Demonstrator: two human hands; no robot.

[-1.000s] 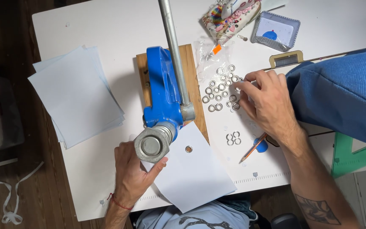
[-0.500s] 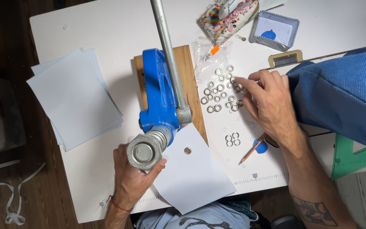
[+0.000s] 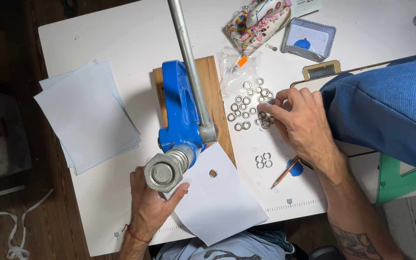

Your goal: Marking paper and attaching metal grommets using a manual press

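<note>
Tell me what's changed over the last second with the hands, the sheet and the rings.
The hole in the white sheet now holds a metal eyelet. The right hand slid left, deeper into the loose metal rings. The left hand stayed on the sheet under the blue press.

Right hand [image 3: 304, 123] picks among metal rings [image 3: 249, 103]; left hand [image 3: 152, 204] steadies paper sheet [image 3: 217, 202] beside blue press [image 3: 181, 113].

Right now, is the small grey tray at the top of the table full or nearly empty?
Nearly empty: the small grey tray shows mostly bare pale floor, with only one blue piece inside.
</note>
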